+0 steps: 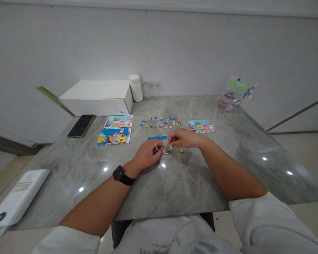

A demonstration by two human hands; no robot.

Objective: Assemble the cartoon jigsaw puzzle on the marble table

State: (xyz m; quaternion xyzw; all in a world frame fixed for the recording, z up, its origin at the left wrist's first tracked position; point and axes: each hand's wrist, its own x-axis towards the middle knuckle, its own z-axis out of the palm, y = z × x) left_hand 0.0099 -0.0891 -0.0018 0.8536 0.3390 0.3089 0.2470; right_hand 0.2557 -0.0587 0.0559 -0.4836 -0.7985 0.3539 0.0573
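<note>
My left hand (pixel 149 154) rests on the grey table with its fingers curled at a small cluster of jigsaw pieces (pixel 165 152). Just right of it, my right hand (pixel 184 138) pinches a small yellowish jigsaw piece (pixel 171 146) at the cluster's upper edge. A loose yellow piece (pixel 181 150) lies below the right hand. Beyond the fingers sits a flat blue strip (pixel 157 138), partly covered by the left hand. Several loose pieces (pixel 164 124) are scattered farther back. Cartoon picture cards lie on both sides: two at left (pixel 118 121), one at right (pixel 202 126).
A phone (pixel 81 126) lies at the left, before a white box (pixel 95 97). A white bottle (pixel 136 88) and two clear glasses (pixel 151 91) stand by the wall. A plastic bag (pixel 235 93) is at back right, a white corded device (pixel 19 197) at front left.
</note>
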